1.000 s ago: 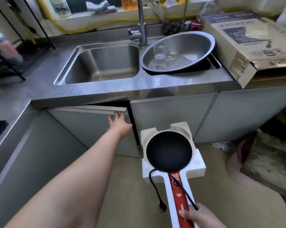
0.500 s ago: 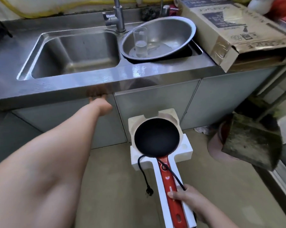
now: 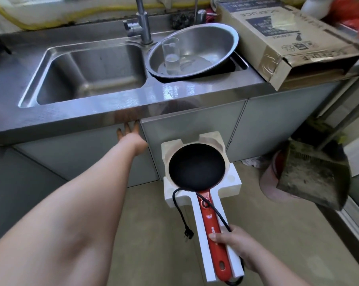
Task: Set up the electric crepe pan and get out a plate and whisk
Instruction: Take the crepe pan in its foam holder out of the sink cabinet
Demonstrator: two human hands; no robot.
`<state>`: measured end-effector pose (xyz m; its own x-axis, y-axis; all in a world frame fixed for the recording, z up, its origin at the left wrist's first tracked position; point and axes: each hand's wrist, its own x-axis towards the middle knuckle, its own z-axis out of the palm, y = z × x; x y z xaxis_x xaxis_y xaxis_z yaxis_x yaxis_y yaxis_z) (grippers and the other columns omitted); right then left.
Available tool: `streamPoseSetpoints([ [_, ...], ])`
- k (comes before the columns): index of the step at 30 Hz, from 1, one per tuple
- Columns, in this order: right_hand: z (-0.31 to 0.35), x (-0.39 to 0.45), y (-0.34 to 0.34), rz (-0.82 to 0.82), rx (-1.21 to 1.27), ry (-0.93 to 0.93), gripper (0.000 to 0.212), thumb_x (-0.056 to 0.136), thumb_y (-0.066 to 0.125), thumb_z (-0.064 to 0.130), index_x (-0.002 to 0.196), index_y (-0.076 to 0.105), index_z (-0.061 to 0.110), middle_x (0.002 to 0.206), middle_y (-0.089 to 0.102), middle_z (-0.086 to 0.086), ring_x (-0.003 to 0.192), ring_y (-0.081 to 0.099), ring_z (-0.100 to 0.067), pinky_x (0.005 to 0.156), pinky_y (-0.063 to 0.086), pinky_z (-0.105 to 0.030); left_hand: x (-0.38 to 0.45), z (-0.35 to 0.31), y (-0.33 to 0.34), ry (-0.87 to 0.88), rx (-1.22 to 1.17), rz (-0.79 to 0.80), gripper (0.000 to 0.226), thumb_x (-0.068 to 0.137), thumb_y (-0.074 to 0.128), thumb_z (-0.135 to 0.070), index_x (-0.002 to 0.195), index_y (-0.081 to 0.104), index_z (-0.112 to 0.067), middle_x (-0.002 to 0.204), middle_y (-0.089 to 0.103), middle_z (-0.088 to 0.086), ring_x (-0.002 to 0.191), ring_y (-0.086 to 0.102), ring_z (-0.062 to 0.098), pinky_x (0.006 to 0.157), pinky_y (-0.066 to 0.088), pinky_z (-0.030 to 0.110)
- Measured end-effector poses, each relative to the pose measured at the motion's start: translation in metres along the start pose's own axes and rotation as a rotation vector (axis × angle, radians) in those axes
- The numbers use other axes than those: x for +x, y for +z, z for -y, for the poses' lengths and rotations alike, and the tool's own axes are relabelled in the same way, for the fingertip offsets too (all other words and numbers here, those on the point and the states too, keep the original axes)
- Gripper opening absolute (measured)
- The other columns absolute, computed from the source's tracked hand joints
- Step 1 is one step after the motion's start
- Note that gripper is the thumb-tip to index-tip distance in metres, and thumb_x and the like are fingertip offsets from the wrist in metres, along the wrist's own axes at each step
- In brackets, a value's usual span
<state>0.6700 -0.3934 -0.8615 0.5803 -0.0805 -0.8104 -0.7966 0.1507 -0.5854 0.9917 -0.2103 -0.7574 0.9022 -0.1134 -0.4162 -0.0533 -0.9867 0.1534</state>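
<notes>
The electric crepe pan [image 3: 196, 167] has a round black plate and a red handle, and it lies in a white foam tray [image 3: 234, 182]. My right hand [image 3: 234, 245] grips the handle and the foam together low in the view. The pan's black cord [image 3: 179, 211] hangs loose with its plug dangling. My left hand [image 3: 131, 136] reaches forward with flat fingers against the top edge of the cabinet door [image 3: 81, 155] under the sink. No plate or whisk is visible.
A steel double sink [image 3: 87, 69] with a tap [image 3: 142, 27] fills the counter. A large steel bowl [image 3: 205, 42] holding a glass [image 3: 170, 52] rests in the right basin. A cardboard box [image 3: 281, 38] lies on the right. A dirty dustpan [image 3: 310, 178] stands on the floor.
The cabinet door under the sink, ajar a second ago, is now shut with my left hand pressed on it. The view has shifted closer; the pan stays in my right hand.
</notes>
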Motion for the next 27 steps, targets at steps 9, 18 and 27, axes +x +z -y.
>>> streamPoseSetpoints([
  [9, 0.005, -0.009, 0.001, 0.022, 0.002, -0.025, 0.069, 0.049, 0.088, 0.027, 0.110, 0.062, 0.007, 0.094, 0.078, -0.013, 0.084, 0.076, -0.031, 0.081, 0.060, -0.044, -0.040, 0.007, 0.037, -0.048, -0.093, 0.047, 0.087, 0.091, 0.049, -0.016, 0.154, -0.008, -0.033, 0.163, -0.016, -0.001, 0.149, -0.016, 0.031, 0.119, 0.015, 0.055],
  [18, -0.002, -0.040, -0.012, 0.086, -0.047, -0.066, 0.037, 0.073, 0.082, 0.014, 0.107, 0.068, 0.006, 0.091, 0.078, -0.012, 0.079, 0.076, -0.027, 0.065, 0.059, -0.032, -0.143, 0.003, 0.112, -0.126, -0.104, 0.162, 0.082, 0.095, 0.045, -0.022, 0.154, -0.011, -0.034, 0.162, -0.019, -0.002, 0.149, -0.018, 0.030, 0.119, 0.015, 0.055],
  [27, -0.019, -0.109, -0.039, 0.209, -0.143, -0.103, 0.021, 0.084, 0.073, 0.010, 0.104, 0.069, 0.004, 0.099, 0.077, -0.016, 0.087, 0.075, -0.032, 0.070, 0.060, -0.034, -0.295, -0.047, 0.149, -0.571, -0.434, 0.225, 0.082, 0.099, 0.016, -0.058, 0.154, -0.005, 0.000, 0.162, -0.001, 0.017, 0.149, 0.006, 0.038, 0.120, 0.013, 0.046],
])
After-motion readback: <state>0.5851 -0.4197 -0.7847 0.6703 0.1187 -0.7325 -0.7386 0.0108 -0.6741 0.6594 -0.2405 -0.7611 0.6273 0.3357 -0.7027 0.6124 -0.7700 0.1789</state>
